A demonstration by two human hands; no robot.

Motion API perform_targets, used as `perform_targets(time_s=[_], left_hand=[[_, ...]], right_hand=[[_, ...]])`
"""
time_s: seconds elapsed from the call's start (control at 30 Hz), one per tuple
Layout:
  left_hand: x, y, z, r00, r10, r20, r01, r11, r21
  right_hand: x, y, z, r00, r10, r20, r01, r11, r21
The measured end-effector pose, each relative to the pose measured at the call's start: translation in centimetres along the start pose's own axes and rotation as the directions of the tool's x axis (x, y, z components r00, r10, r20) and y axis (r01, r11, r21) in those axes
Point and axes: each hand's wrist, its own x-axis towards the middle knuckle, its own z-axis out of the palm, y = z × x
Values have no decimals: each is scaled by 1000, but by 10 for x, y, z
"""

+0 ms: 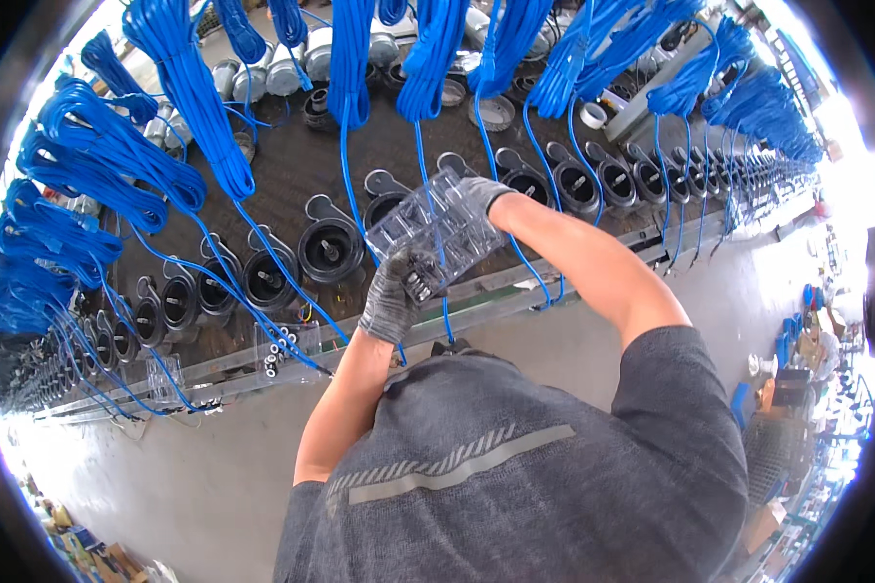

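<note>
Both my hands wear grey gloves and hold a transparent plastic compartment tray over the bench's near edge. My left hand is closed at the tray's near left corner. Small shiny metal parts lie beside its fingers. My right hand grips the far right edge, with its fingertips partly hidden. Under and around the tray stand round black pump housings in a long row, each with a metal shaft in the middle. A blue cable hangs past the tray's left side.
Bundles of blue cable hang along the far side. Cable ends cross the bench's metal edge. A second transparent tray with white rings sits on the edge at left. Silver motor bodies stand behind. Boxes are at far right.
</note>
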Motion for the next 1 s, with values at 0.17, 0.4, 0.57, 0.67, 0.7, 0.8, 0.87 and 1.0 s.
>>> perform_targets(time_s=[0.17,0.4,0.57,0.67,0.7,0.8,0.87,1.0], left_hand=[[1,2,-1,995,53,-87,-53,999,12],[14,-15,15,989,-4,-146,26,989,148],[41,-47,1,980,-45,-194,52,998,28],[45,-65,24,972,40,-233,-6,990,142],[43,-66,39,963,19,-268,32,982,185],[48,-81,53,945,8,-327,76,967,244],[51,-88,53,935,23,-355,76,963,260],[58,-105,53,933,-13,-360,76,984,162]], right_hand=[[-28,0,-24,935,193,-297,-157,978,141],[-113,-58,-32,911,-302,-280,360,913,189],[-111,-55,2,966,-214,-145,258,760,597],[-121,-34,17,933,-301,-198,344,910,233],[-121,-27,24,934,-296,-200,339,911,236],[-125,-11,34,952,-276,-133,300,755,583],[-132,-7,27,926,-342,-163,378,843,383],[-147,1,12,928,-346,-136,368,905,213]])
